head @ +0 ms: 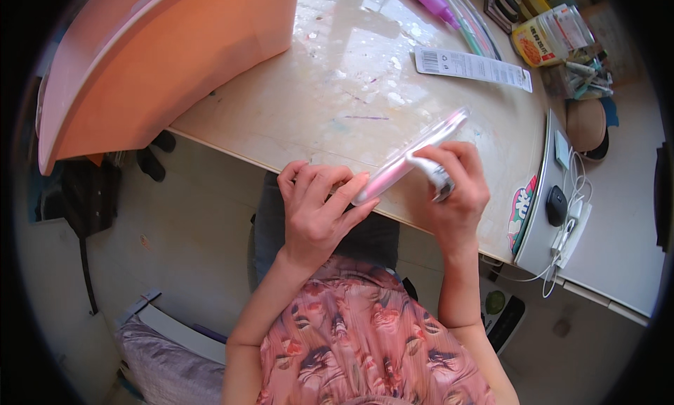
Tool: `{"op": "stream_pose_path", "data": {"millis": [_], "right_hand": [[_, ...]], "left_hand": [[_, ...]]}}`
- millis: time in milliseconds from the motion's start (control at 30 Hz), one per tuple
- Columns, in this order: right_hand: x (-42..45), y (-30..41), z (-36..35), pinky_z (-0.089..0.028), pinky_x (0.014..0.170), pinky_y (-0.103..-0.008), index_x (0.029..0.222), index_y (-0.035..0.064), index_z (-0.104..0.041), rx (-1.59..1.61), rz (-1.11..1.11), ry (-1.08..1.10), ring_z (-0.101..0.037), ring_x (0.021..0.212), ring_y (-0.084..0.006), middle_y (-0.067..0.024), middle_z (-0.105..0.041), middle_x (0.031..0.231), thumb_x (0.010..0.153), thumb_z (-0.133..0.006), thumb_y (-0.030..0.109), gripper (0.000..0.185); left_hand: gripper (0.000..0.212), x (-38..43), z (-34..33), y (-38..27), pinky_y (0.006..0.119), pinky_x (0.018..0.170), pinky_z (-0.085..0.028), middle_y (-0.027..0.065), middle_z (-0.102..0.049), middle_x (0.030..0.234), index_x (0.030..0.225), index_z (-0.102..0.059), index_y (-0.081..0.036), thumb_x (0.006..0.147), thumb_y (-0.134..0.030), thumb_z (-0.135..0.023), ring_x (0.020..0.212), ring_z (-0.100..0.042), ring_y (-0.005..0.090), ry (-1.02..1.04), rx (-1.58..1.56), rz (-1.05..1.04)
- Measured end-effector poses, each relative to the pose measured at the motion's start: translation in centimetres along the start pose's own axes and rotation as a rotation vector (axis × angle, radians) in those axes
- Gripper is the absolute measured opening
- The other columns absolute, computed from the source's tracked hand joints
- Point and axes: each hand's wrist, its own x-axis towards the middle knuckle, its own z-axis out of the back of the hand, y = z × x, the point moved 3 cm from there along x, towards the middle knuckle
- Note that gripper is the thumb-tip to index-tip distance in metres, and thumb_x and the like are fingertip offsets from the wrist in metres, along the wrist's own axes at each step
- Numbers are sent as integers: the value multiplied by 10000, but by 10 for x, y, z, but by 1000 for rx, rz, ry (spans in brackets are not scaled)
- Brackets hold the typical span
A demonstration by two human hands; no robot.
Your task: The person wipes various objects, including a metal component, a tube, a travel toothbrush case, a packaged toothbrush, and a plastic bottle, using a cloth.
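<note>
Near the front edge of the desk (326, 94), my left hand (318, 205) pinches the lower end of a slim, clear plastic case (389, 168) with something pink inside. The case slants up to the right. My right hand (457, 189) is curled around a small white object with a dark and metallic end (434, 176), which I cannot name for certain; it overlaps the middle of the case, and whether it touches the case is hard to tell. A white packaging card (474, 69) with a barcode lies on the desk beyond.
A large orange and pink panel (179, 68) stands at the left. Purple and green pens (434, 4) lie at the back. Along the right are a labelled jar (547, 36), a silver laptop (539, 194), a black mouse (556, 206) and white cables (571, 215).
</note>
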Motion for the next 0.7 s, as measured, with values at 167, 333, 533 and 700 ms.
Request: {"op": "stream_pose_path", "data": {"millis": [167, 333, 533, 700], "right_hand": [[-4, 27, -12, -532, 635, -373, 955, 70, -678, 55, 158, 75, -656, 772, -265, -78, -600, 929, 671, -763, 19, 301], [1, 30, -11, -538, 630, -363, 942, 100, -679, 14, 222, 153, -662, 769, -244, -70, -608, 919, 681, -727, 29, 275], [-1, 30, -14, -540, 641, -361, 939, 84, -677, 43, 289, 150, -664, 787, -246, -73, -610, 923, 692, -724, 43, 255], [6, 16, -10, -538, 627, -357, 965, 112, -685, 7, 183, 120, -663, 762, -249, -59, -611, 921, 691, -735, 41, 288]], "left_hand": [[376, 0, -1, 2, 386, 881, -389, 17, -633, 938, 1024, -747, -78, 674, -176, -846, 870, -575, 214, -33, -12, 5], [422, 0, 1, 6, 383, 861, -394, 22, -632, 934, 1029, -751, -85, 633, -201, -841, 875, -579, 219, -32, -35, 43], [431, 3, 0, 5, 384, 867, -401, 24, -633, 938, 1025, -751, -78, 619, -198, -831, 873, -584, 221, -18, -24, 14], [429, -2, 1, 7, 388, 906, -396, 12, -630, 985, 1063, -740, -88, 658, -197, -828, 897, -581, 216, 2, 20, 5]]}}
